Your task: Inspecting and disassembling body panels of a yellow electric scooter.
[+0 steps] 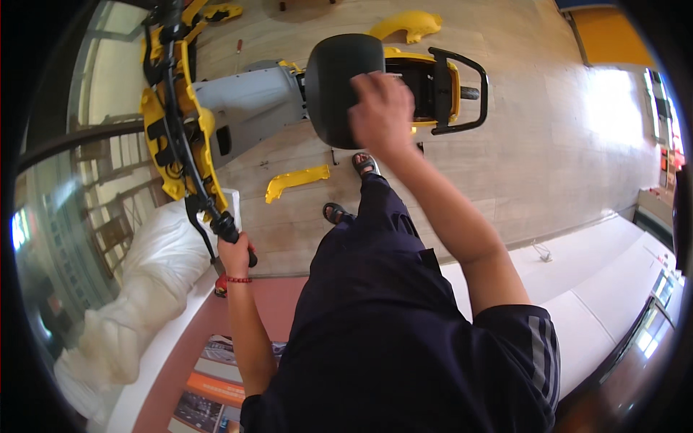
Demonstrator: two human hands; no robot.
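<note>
Dark T-shirt (382, 353) filling foreground; left hand (234, 256) grasping scooter handlebar grip (226, 227); blurred right hand (384, 112) overlapping black scooter seat (336, 90), grasp impossible to tell.

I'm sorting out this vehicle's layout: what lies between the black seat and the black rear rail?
In the head view: the open black section with yellow trim, then a dark tyre-like part. The right hand overlaps the seat's edge.
</note>
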